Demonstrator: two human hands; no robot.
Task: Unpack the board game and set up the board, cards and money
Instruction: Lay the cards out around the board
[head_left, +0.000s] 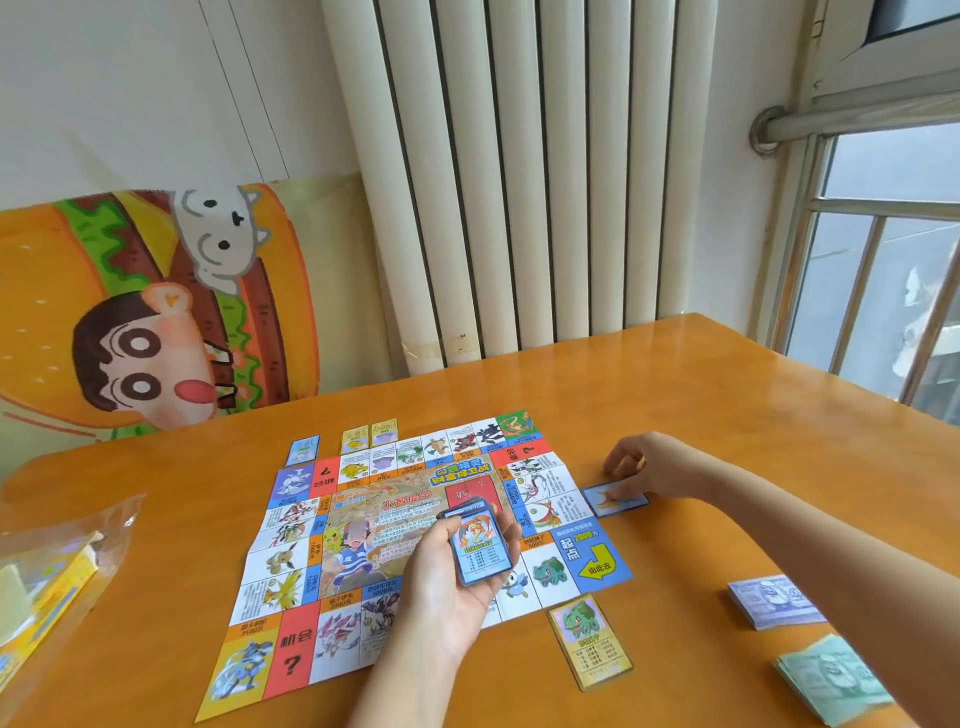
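The paper game board (363, 540) lies unfolded flat on the orange table. Over its middle my left hand (452, 582) grips a deck of blue-bordered cards (480, 543), face up. My right hand (644, 467) reaches past the board's right edge and touches a blue card (615, 500) lying on the table there. A yellow card (589, 642) lies beyond the board's near right corner. Two yellow cards (370, 435) and one blue card (302, 449) lie along the far edge. A purple money stack (774, 603) and a green money stack (831, 680) sit at the right.
A clear plastic bag with the yellow game packaging (47, 587) lies at the table's left edge. A cartoon-printed cushion (150, 312) leans against the wall behind the table, beside a white radiator (519, 182). A window (883, 270) is at the right.
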